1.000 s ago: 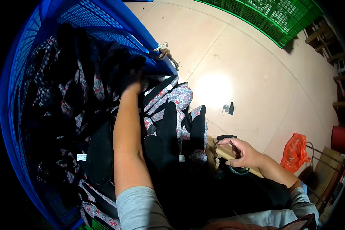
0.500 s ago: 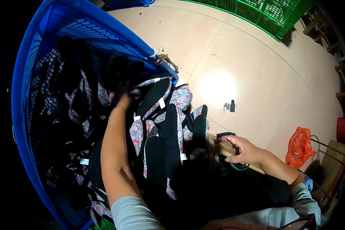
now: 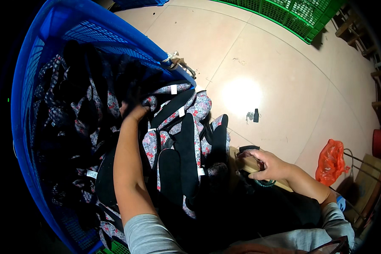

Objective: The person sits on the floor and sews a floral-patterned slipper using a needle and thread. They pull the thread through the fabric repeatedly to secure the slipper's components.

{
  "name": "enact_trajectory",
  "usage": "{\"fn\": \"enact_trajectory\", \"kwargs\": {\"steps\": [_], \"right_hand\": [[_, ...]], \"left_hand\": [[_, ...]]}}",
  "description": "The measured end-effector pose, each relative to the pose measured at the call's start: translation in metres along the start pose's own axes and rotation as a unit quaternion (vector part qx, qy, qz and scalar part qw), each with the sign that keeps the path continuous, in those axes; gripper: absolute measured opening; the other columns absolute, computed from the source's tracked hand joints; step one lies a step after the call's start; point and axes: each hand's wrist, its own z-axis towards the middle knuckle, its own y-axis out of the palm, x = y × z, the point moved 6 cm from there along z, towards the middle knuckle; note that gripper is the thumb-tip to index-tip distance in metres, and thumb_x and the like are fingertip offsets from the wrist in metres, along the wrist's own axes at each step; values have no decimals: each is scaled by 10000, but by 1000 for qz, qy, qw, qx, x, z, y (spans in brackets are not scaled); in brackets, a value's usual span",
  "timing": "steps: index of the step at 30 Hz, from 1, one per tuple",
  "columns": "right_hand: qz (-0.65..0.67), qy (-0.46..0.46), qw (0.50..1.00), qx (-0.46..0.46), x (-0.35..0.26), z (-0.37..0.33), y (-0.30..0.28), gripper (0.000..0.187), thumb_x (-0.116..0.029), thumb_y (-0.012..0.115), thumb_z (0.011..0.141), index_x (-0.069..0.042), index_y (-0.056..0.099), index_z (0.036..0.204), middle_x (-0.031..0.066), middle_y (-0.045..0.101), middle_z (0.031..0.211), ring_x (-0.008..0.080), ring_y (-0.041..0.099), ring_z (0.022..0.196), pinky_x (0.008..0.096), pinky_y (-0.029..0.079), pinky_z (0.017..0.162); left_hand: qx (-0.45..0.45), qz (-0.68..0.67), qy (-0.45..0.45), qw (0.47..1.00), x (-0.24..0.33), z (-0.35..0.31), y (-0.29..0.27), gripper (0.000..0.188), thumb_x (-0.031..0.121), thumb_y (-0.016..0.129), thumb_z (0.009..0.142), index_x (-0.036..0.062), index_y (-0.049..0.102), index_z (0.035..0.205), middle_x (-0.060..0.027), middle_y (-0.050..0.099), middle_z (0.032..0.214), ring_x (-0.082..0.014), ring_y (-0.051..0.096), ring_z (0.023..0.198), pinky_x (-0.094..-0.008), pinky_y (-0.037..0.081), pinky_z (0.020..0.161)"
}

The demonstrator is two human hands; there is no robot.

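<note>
My left hand (image 3: 134,111) reaches into the large blue basket (image 3: 98,15), among floral cloth pieces with long rounded black faces that look like slippers. Its thumb side is beside a floral piece (image 3: 150,101); its fingers are lost in dark shadow. One black-faced slipper (image 3: 176,108) with a white tag lies just right of that hand. Several more, such as a slipper (image 3: 170,171), lie closer to me. At the right, my right hand (image 3: 270,166) is curled round a pale wooden bar (image 3: 250,164), with a dark strip (image 3: 249,148) by its fingertips. A dark round band (image 3: 264,183) sits below the thumb.
Beyond the basket is a pale tiled floor (image 3: 279,72) with a small dark item (image 3: 256,115) on it. A green crate (image 3: 298,21) stands at the far right. An orange-red plastic bag (image 3: 331,163) hangs at the right, near a cardboard piece (image 3: 370,175). Dark cloth covers my lap.
My left hand has shifted slightly, and the slippers beside it have moved a little, uncovering more of a tagged one at the basket's rim. My right hand stays in place on the wooden bar.
</note>
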Motion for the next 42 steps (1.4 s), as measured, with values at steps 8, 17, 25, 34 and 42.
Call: {"fn": "enact_trajectory", "kwargs": {"steps": [8,17,25,34,42], "right_hand": [[35,11,999,-13,-3,1,2,743,-236,813,788,-41,461,1413,156,618,1136,207,611,932,315,504,791],[49,-13,999,-20,-8,5,4,708,-161,796,785,-57,473,1407,71,626,1179,106,582,818,254,486,685],[45,-27,999,-11,-8,5,3,683,-146,796,781,-76,493,1389,44,629,1173,84,567,756,235,473,641],[46,-10,999,-4,-7,3,2,682,-163,806,773,-87,503,1379,61,621,1162,104,577,826,251,486,701],[50,26,998,-10,-6,0,2,689,-199,800,780,-87,498,1389,86,607,1212,141,593,999,292,496,834]], "left_hand": [[110,7,-152,982,2,-5,7,876,477,839,691,406,417,1456,-111,337,1536,-403,376,1365,-524,409,1049],[32,56,31,997,12,12,54,846,245,747,757,224,384,1521,-268,291,1554,-426,261,1445,-480,209,1199],[19,12,24,999,15,16,49,716,189,770,769,288,505,1427,-218,545,1342,-400,502,1273,-500,382,1094],[69,4,-21,997,-4,-16,-23,628,151,780,740,249,585,1329,-164,595,1303,-376,570,1178,-468,475,1005],[177,-148,9,973,-34,-87,-93,678,96,711,756,118,516,1405,-262,577,1313,-411,466,1313,-440,372,1115]]}}
